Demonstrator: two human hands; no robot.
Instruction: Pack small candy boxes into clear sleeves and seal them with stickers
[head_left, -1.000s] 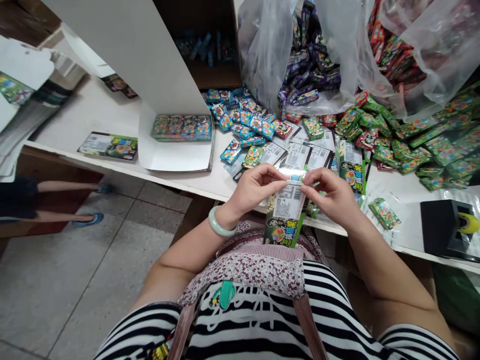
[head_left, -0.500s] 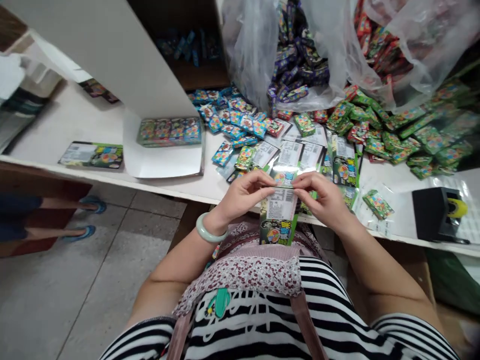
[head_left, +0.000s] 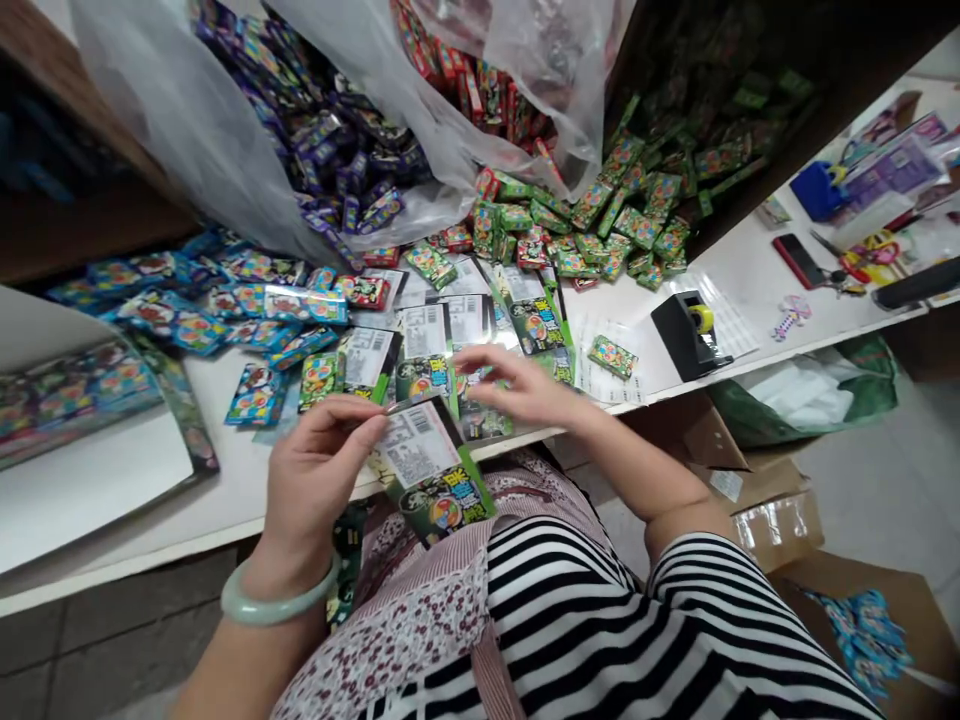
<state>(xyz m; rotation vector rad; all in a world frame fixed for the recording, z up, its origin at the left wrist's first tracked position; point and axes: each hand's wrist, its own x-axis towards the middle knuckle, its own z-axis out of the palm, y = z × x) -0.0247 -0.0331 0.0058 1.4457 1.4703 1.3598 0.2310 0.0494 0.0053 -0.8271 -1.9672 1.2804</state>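
— What have you got hold of?

— A flat pack (head_left: pixel 431 475), pinched at its barcode end between the thumb and fingertips of my left hand (head_left: pixel 319 470). It hangs just off the near edge of the table (head_left: pixel 742 270), over my apron (head_left: pixel 420 620). That's well to the left of the black tape dispenser (head_left: pixel 686 335) and closer to me than it.

— Why hold it by the end?

— I'd say so the printed face stays uncovered. A pinch is enough for something this light.

— Which way does it lie?

— Barcode side up, with the long axis on a slant. The white barcode end points up and away from the dispenser, into my fingers. The green picture end points down toward my lap.

— And the other hand?

— My right hand (head_left: pixel 525 385) holds nothing. Its fingers are spread wide over the row of flat packs (head_left: pixel 442 345) on the table, between the held pack and the dispenser. I can't tell whether it touches them. They lie side by side, I think, so each lifts singly.
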